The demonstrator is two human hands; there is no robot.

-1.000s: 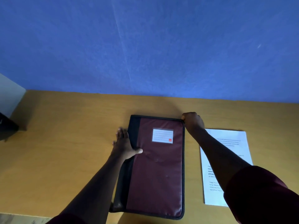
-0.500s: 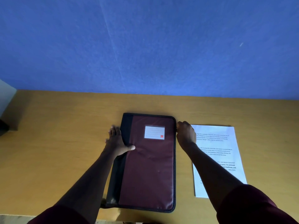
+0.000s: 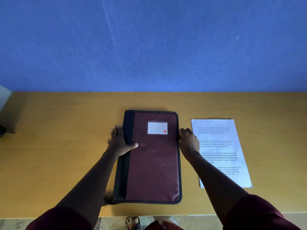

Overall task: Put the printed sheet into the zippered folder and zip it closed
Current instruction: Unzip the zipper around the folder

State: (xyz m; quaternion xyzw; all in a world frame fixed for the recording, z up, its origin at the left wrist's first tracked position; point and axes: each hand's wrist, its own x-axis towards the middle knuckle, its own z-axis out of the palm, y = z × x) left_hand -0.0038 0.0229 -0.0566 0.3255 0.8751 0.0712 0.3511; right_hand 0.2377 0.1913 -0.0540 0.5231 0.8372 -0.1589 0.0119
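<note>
Big wooden desk (image 3: 58, 155), maroon zippered folder (image 3: 154, 163) lying flat mid-desk near the front edge. Printed sheet (image 3: 221, 146) lies just right of it. Left hand (image 3: 118, 143) rests spread on the spine edge; right hand (image 3: 188, 141) curls its grip onto the folder's right edge.

Bare table (image 3: 66, 146) lies open to the outside of my left hand (image 3: 118, 143), all the way to a dark object (image 3: 2, 130) at the far edge. My right hand (image 3: 188, 141) sits in the narrow strip between the zippered folder (image 3: 154, 163) and the printed sheet (image 3: 221, 146), my forearm crossing the sheet's near corner. Beyond both sets of fingertips the tabletop runs clear to the blue wall (image 3: 149, 47).
</note>
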